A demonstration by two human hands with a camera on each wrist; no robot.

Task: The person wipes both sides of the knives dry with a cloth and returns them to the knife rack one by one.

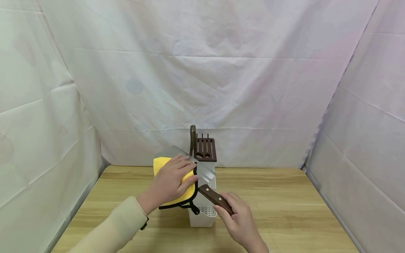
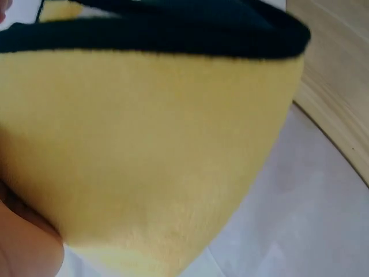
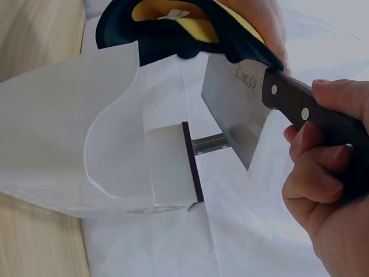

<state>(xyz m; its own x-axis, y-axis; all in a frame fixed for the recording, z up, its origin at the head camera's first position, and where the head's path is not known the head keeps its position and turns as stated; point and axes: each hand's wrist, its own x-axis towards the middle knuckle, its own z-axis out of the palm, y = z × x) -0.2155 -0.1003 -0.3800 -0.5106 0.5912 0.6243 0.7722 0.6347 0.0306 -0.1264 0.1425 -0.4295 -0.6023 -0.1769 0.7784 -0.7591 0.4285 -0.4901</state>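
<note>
My right hand (image 1: 238, 219) grips the dark wooden handle of a cleaver (image 3: 230, 95), fastened with metal rivets. Its broad steel blade points up and to the left in the head view. On that blade lies a yellow cloth (image 2: 150, 133) with a black edge and a loop, folded over the blade's upper edge in the right wrist view. My left hand (image 1: 172, 179) holds the cloth against the blade, its fingers spread over the top and the thumb nearer the handle. Part of the blade is hidden under the cloth.
Behind and below the cleaver stands a white knife holder (image 1: 202, 221) with a dark slotted top (image 1: 213, 149). One knife handle (image 1: 193, 135) sticks up from it. Wood-patterned tabletop (image 1: 275, 196) surrounds it, with white cloth walls (image 1: 237, 91) at the back and sides.
</note>
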